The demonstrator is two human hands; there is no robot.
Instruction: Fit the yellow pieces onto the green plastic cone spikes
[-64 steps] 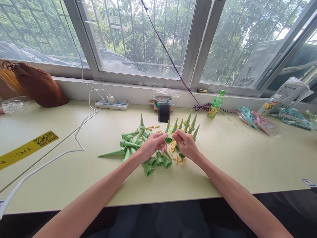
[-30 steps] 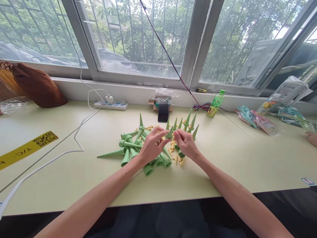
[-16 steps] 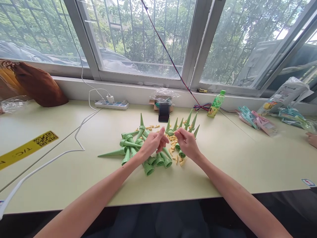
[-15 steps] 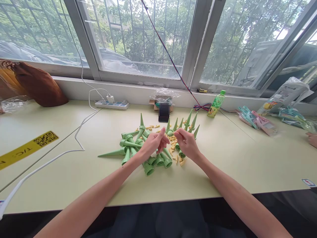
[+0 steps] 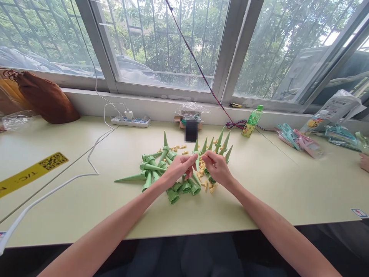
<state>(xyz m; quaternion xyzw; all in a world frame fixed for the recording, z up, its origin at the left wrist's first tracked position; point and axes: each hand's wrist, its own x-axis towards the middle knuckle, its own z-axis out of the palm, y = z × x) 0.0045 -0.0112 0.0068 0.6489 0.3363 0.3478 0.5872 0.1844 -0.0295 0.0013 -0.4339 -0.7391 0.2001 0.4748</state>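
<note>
My left hand point(image 5: 182, 167) is closed, pinching a green plastic watering spike point(image 5: 197, 163) between thumb and fingers, with its point downward. Close beside it on the right, my right hand point(image 5: 216, 164) has thumb and forefinger pressed together near the spike's side; what sits in that pinch is too small to make out. Under and left of my left hand lies a heap of green watering spikes point(image 5: 155, 167) with ribbed, hollow caps. Small yellow valve pieces point(image 5: 206, 185) are scattered between and beneath my hands. Behind my right hand, several green spikes point(image 5: 220, 136) stand point up.
At the back are a dark pixelated device point(image 5: 191, 130), a power strip point(image 5: 131, 122) and a green drink bottle point(image 5: 252, 121). A white cable point(image 5: 89, 154) crosses the table's left side. Packaged tools point(image 5: 300, 142) lie right, near another person's hand point(image 5: 364, 161).
The green spike between my hands has tilted from cap-on toward me to point down. My left thumb has lowered onto it; my right hand has barely moved.
</note>
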